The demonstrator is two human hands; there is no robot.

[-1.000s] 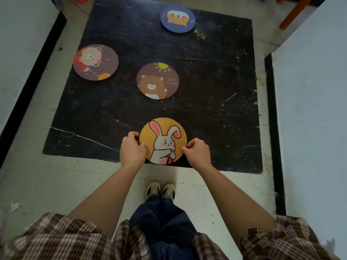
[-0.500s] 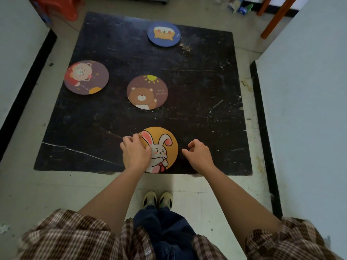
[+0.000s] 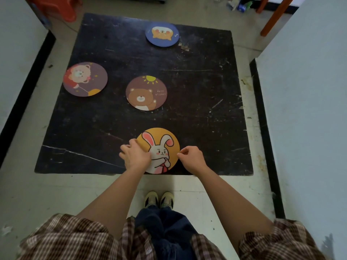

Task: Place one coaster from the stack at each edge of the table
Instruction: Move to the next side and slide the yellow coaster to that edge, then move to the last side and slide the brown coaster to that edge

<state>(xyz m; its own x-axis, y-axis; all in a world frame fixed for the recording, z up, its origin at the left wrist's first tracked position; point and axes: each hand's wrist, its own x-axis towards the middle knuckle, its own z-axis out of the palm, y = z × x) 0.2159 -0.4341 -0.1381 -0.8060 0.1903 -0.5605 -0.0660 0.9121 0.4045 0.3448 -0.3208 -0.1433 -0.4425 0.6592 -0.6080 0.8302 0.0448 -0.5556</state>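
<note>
An orange rabbit coaster (image 3: pixel 163 139) lies flat at the near edge of the black table (image 3: pixel 206 109). My left hand (image 3: pixel 135 156) rests over its left side with curled fingers. My right hand (image 3: pixel 191 160) pinches at its right rim. A brown bear coaster (image 3: pixel 146 92) sits in the table's middle; whether more lie under it I cannot tell. A purple bear coaster (image 3: pixel 85 79) lies at the left edge, slightly overhanging. A blue coaster (image 3: pixel 162 34) lies at the far edge. No coaster lies along the right edge.
White walls with black skirting close in on the left (image 3: pixel 16 53) and right (image 3: pixel 309 109). A red stool (image 3: pixel 62 8) stands at the far left and a wooden leg (image 3: pixel 274 15) at the far right. My shoes (image 3: pixel 159 198) stand just before the near edge.
Both hands held the rabbit coaster's sides, then my right hand came off while the left slid over it. Now my right fingertips are back at the right rim.
</note>
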